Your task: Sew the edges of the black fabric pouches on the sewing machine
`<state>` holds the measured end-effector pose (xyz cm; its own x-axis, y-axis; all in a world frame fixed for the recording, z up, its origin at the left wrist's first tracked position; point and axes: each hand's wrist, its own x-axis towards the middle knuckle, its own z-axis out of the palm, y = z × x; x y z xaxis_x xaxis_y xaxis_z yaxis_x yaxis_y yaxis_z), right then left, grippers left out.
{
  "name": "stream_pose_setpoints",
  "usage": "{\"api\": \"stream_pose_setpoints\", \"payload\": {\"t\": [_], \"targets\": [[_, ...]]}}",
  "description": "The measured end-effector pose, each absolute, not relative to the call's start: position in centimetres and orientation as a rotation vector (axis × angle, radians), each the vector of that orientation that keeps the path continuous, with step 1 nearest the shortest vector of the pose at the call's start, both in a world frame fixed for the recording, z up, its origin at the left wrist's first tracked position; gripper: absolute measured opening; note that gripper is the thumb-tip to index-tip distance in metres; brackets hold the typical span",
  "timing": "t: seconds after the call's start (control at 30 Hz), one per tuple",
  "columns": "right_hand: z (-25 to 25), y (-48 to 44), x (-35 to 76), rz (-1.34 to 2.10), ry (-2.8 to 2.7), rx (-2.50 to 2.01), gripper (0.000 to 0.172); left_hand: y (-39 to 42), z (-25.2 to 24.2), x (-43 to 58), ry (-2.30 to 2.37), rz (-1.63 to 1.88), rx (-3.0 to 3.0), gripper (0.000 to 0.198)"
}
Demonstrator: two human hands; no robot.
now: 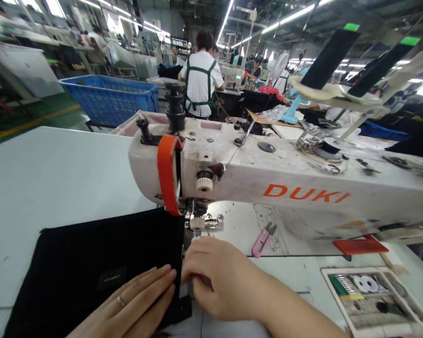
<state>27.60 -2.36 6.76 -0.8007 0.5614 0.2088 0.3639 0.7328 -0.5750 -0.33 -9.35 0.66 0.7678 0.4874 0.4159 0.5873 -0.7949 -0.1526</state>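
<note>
A piece of black fabric [91, 263] with a small dark label lies on the white sewing table [56, 178], its right edge under the presser foot [199, 223] of a white sewing machine [268, 178]. My left hand [134, 305], a ring on one finger, lies flat with fingers stretched out on the fabric near its right edge. My right hand [222, 277] is curled, its fingertips pinching the fabric's edge just in front of the presser foot. The two hands almost touch.
Pink thread snips [262, 240] lie on the machine bed to the right. A tray of small parts [373, 295] sits at the lower right. Black thread cones [329, 56] stand behind the machine. A blue crate [109, 98] and a person in a green apron [200, 80] are farther back.
</note>
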Motion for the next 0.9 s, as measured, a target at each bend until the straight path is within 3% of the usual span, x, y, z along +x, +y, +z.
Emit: {"api": "stream_pose_setpoints", "payload": {"t": [0.2, 0.37, 0.7, 0.83, 0.9], "targets": [[5.1, -1.9, 27.2, 0.506, -2.516, -0.717, 0.03, -7.4, 2.4, 0.6, -0.888, -0.588, -2.714, 0.039], [4.5, -1.6, 27.0, 0.525, -2.548, -0.789, 0.03, -4.5, 4.2, 0.5, -0.823, -0.514, -2.8, 0.039], [4.7, -1.3, 26.3, 0.494, -2.451, -1.154, 0.052, 0.9, 4.0, 0.5, -0.808, -0.557, -2.872, 0.037], [4.5, -1.2, 26.3, 0.492, -2.402, -1.101, 0.051, 2.0, 3.6, 0.0, -0.787, -0.541, -2.908, 0.037], [4.5, -1.1, 26.5, 0.467, -2.337, -1.087, 0.041, 2.5, 3.5, -0.7, -0.789, -0.511, -2.95, 0.038]]}}
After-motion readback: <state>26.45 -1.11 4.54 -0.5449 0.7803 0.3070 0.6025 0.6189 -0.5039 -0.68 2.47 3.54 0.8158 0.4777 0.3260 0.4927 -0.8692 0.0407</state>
